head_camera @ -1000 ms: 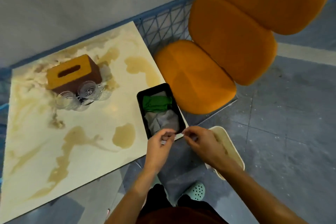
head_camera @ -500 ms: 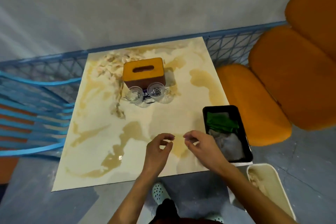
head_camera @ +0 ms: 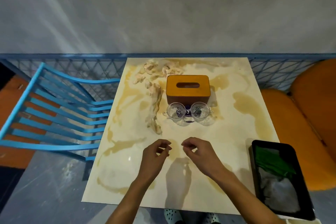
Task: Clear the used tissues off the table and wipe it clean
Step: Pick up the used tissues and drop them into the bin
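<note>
Hands hang side by side over the near part of the table (head_camera: 227,132). The left hand (head_camera: 154,154) and the right hand (head_camera: 200,154) are close together but not touching. Both have softly curled fingers, with the thumbs near the fingertips, and I can see nothing held in them.

The used tissues (head_camera: 154,100) lie in a long crumpled line far past the left hand's fingertips, a little to its left. Straight ahead of both hands stand two glass cups (head_camera: 176,112), and the tissue box (head_camera: 188,86) sits just behind them. The tissues lie just beside the box.

Off to the right of the right hand is a black tray (head_camera: 272,144) with a green cloth (head_camera: 271,160) and a grey cloth (head_camera: 280,196) in it. Brown marks (head_camera: 245,103) spread over the table top around both hands.

A blue chair (head_camera: 60,114) stands well out to the left of the left hand.
</note>
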Demonstrator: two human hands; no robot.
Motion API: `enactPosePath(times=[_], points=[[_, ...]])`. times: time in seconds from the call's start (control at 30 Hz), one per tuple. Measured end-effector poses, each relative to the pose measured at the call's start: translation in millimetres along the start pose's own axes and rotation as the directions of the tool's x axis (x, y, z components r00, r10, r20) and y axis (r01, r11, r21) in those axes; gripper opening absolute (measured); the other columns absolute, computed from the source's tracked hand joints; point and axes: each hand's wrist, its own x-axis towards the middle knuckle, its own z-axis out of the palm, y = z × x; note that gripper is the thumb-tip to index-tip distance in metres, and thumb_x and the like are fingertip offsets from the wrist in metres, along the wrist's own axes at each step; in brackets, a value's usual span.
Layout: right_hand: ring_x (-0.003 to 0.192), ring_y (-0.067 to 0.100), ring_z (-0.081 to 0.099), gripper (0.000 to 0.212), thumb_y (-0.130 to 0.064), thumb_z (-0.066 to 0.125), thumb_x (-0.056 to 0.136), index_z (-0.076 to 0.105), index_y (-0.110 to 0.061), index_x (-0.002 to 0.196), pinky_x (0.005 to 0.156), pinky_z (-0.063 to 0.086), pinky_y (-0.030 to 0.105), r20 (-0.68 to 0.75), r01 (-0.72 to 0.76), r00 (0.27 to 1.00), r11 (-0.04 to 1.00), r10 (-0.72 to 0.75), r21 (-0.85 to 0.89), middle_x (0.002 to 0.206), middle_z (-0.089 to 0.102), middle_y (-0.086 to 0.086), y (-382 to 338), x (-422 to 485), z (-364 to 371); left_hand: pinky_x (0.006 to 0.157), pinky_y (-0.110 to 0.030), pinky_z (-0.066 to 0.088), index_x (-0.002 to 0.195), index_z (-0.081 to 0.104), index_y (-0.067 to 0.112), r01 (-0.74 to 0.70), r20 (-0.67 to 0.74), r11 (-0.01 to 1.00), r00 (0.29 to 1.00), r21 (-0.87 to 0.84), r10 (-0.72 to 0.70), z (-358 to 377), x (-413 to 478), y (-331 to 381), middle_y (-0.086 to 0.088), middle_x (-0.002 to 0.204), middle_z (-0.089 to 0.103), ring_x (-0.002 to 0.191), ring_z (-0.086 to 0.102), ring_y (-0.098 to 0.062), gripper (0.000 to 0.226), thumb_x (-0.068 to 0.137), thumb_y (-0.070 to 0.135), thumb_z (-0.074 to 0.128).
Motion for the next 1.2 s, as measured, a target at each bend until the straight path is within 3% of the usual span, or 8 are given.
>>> enactPosePath(times=[0.13,0.27,0.4,0.57,0.7,0.97,1.03,1.2], points=[[0.083,0.003,0.06,0.011,-0.015,0.063,0.089,0.069,-0.022,0.094,0.071,0.044,0.01,0.048,0.014,0.999,1.0,-0.013,-0.022,0.089,0.068,-0.006,1,19,1,0.064,-0.013,0.048,0.096,0.068,0.027,0.015,-0.04,1.0,0.999,0.003,-0.015,-12,15,-2,0.008,0.086,0.071,0.074,0.068,-0.009,0.023,0.089,0.007,0.06],[0.08,0.001,0.06,0.012,-0.014,0.064,0.088,0.068,-0.023,0.095,0.07,0.044,0.008,0.083,0.031,0.996,0.999,-0.028,-0.034,0.087,0.068,-0.008,1,39,-4,0.069,-0.018,0.052,0.097,0.068,0.027,0.029,-0.031,0.998,0.999,0.063,-0.027,-20,30,-2,0.01,0.084,0.071,0.075,0.067,-0.011,0.029,0.084,0.003,0.06],[0.074,0.001,0.06,0.014,-0.012,0.062,0.089,0.069,-0.019,0.099,0.068,0.042,0.006,0.127,0.047,0.991,0.997,-0.039,-0.056,0.084,0.066,-0.011,-1,56,-7,0.063,-0.01,0.045,0.103,0.067,0.023,0.034,-0.06,0.99,0.998,0.137,-0.026,-29,47,-2,0.007,0.088,0.07,0.07,0.062,-0.006,0.031,0.082,0.001,0.063],[0.075,0.008,0.062,0.016,-0.012,0.062,0.088,0.068,-0.019,0.101,0.07,0.046,0.015,0.159,0.034,0.987,0.996,-0.021,-0.085,0.083,0.065,-0.011,-1,75,-5,0.062,-0.012,0.047,0.114,0.063,0.023,0.055,-0.038,0.966,0.998,0.251,-0.047,-43,82,-8,0.008,0.096,0.067,0.07,0.064,-0.008,0.041,0.079,0.001,0.067],[0.078,0.011,0.063,0.017,-0.012,0.06,0.089,0.067,-0.018,0.103,0.072,0.047,0.021,0.154,-0.018,0.987,0.994,0.034,-0.105,0.085,0.066,-0.008,-2,89,6,0.075,-0.029,0.055,0.124,0.058,0.028,0.025,0.041,0.91,0.998,0.413,-0.046,-57,120,-22,0.006,0.112,0.062,0.078,0.065,-0.011,0.053,0.077,0.01,0.073],[0.076,0.01,0.061,0.019,-0.013,0.061,0.088,0.067,-0.017,0.105,0.066,0.042,0.011,0.123,-0.141,0.98,0.981,0.157,-0.13,0.086,0.067,-0.005,-12,120,45,0.084,-0.038,0.055,0.138,0.046,0.032,-0.157,0.288,0.708,0.955,0.688,-0.068,-68,196,-50,0.007,0.138,0.042,0.117,0.052,-0.019,0.077,0.068,0.04,0.077],[0.073,0.009,0.061,0.02,-0.013,0.06,0.087,0.067,-0.017,0.104,0.062,0.041,0.008,0.107,-0.165,0.978,0.978,0.18,-0.131,0.085,0.068,-0.004,-14,125,53,0.085,-0.039,0.054,0.135,0.048,0.031,-0.18,0.31,0.683,0.948,0.708,-0.071,-65,205,-59,0.005,0.134,0.045,0.118,0.049,-0.021,0.071,0.07,0.041,0.075],[0.067,0.004,0.058,0.021,-0.012,0.059,0.087,0.067,-0.015,0.106,0.062,0.042,0.013,0.11,-0.211,0.968,0.97,0.224,-0.118,0.084,0.067,-0.002,-17,137,68,0.069,-0.032,0.049,0.109,0.066,0.021,-0.234,0.304,0.705,0.952,0.67,0.027,-66,215,-76,0.002,0.103,0.057,0.099,0.056,-0.022,0.026,0.084,0.025,0.062]])
